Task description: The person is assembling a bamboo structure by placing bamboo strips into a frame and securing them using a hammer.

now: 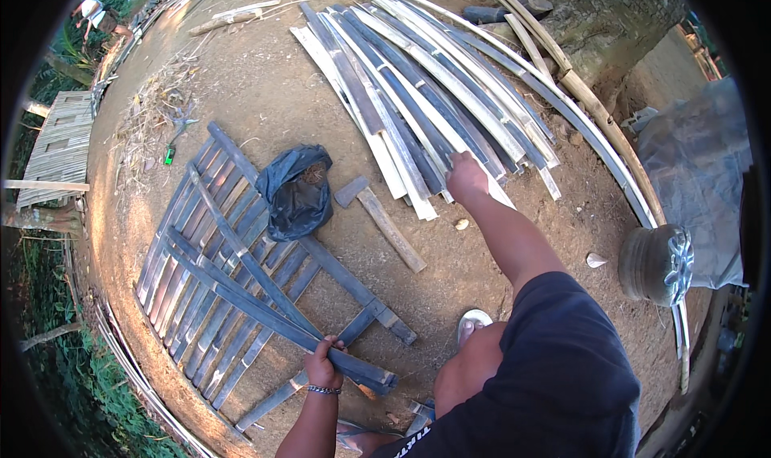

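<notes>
My left hand (323,366), with a chain bracelet at the wrist, is closed around the near end of dark bamboo slats (257,312). They slant up and left over a slatted bamboo panel (341,275) lying on the ground. My right hand (467,177) reaches forward, its fingers closed on the near end of a pale bamboo slat (438,125) in a fanned pile of split bamboo. Between the hands lies a hatchet-like tool (393,229) with a wooden handle. A black plastic bag (277,209), open at the top with small brownish pieces inside, rests on the panel's edge.
At right stand a large plastic jug (642,265) and clear plastic sheeting (695,185). Long bamboo poles (598,117) lean by a tree trunk (614,28). A small green object (169,154) lies beside dry twigs (157,109). Another person (94,15) is far off at upper left.
</notes>
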Demonstrator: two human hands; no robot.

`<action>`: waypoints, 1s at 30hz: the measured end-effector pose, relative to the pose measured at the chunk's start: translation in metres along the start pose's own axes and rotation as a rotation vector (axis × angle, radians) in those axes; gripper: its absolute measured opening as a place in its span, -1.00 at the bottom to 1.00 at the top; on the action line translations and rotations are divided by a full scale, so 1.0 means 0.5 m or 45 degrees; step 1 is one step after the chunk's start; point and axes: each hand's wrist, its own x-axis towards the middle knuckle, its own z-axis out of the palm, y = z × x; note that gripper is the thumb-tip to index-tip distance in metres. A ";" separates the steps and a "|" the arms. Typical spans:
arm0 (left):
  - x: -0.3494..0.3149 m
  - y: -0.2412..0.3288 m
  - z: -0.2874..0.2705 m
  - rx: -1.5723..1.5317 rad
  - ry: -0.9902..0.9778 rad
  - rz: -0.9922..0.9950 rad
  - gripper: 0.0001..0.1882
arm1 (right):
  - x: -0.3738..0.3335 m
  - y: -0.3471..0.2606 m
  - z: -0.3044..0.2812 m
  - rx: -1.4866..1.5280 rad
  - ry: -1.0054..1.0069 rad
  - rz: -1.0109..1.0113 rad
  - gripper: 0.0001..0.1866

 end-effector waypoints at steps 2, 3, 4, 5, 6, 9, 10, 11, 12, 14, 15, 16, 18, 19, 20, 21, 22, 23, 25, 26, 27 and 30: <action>0.001 -0.002 0.000 0.003 0.013 -0.007 -0.82 | -0.016 -0.009 -0.004 0.063 -0.127 -0.095 -0.58; 0.002 -0.002 -0.001 0.010 0.011 -0.011 -0.81 | -0.023 -0.016 -0.004 0.094 -0.191 -0.142 -0.58; 0.005 -0.003 -0.002 0.017 0.010 -0.014 -0.81 | -0.030 -0.028 0.001 0.118 -0.226 -0.151 -0.57; 0.007 -0.006 0.000 0.023 0.003 -0.021 -0.80 | -0.032 -0.028 0.007 0.138 -0.246 -0.148 -0.55; 0.009 -0.008 0.001 0.016 -0.001 -0.028 -0.80 | -0.033 -0.027 0.014 0.158 -0.267 -0.145 -0.53; 0.012 -0.011 -0.001 0.000 0.001 -0.038 -0.80 | -0.037 -0.046 0.010 0.274 -0.376 -0.069 -0.49; 0.012 -0.011 -0.003 -0.002 0.004 -0.042 -0.80 | -0.040 -0.058 0.007 0.322 -0.421 -0.032 -0.47; 0.011 -0.011 -0.004 -0.009 0.003 -0.046 -0.81 | -0.044 -0.071 0.008 0.352 -0.409 -0.057 -0.46; 0.011 -0.010 -0.007 0.002 -0.010 -0.049 -0.82 | -0.052 -0.085 0.012 0.381 -0.398 -0.081 -0.44; 0.010 -0.006 -0.008 0.033 -0.035 -0.056 -0.84 | -0.062 -0.108 0.027 0.460 -0.422 -0.104 -0.36; 0.008 -0.006 -0.007 0.033 -0.024 -0.053 -0.84 | -0.066 -0.111 0.034 0.460 -0.402 -0.121 -0.34; 0.005 -0.005 -0.006 0.033 -0.013 -0.049 -0.84 | -0.071 -0.114 0.041 0.461 -0.382 -0.139 -0.32; 0.004 -0.003 -0.005 0.037 -0.013 -0.041 -0.84 | -0.064 -0.107 0.061 0.517 -0.349 -0.128 -0.22; 0.005 -0.003 -0.006 0.040 -0.023 -0.039 -0.83 | -0.058 -0.102 0.069 0.549 -0.347 -0.120 -0.20; 0.005 -0.002 -0.005 0.043 -0.034 -0.040 -0.83 | -0.050 -0.096 0.076 0.580 -0.345 -0.109 -0.18; 0.004 -0.002 -0.004 0.051 -0.027 -0.043 -0.83 | -0.042 -0.088 0.082 0.610 -0.342 -0.097 -0.17; 0.003 -0.002 -0.003 0.060 -0.022 -0.047 -0.82 | -0.032 -0.078 0.086 0.627 -0.394 -0.079 -0.17; 0.002 0.000 -0.003 0.067 -0.013 -0.046 -0.82 | -0.023 -0.077 0.081 0.646 -0.448 -0.066 -0.17; 0.001 0.000 -0.003 0.062 -0.021 -0.038 -0.82 | -0.017 -0.071 0.075 0.652 -0.524 -0.042 -0.21; 0.001 0.001 -0.006 0.060 -0.022 -0.032 -0.81 | -0.021 -0.073 0.059 0.642 -0.548 -0.035 -0.25; 0.001 0.002 -0.008 0.060 -0.017 -0.031 -0.81 | -0.025 -0.078 0.046 0.631 -0.572 -0.028 -0.28; 0.002 -0.001 -0.005 0.041 -0.001 -0.027 -0.82 | -0.046 -0.099 0.048 0.490 -0.452 -0.258 -0.34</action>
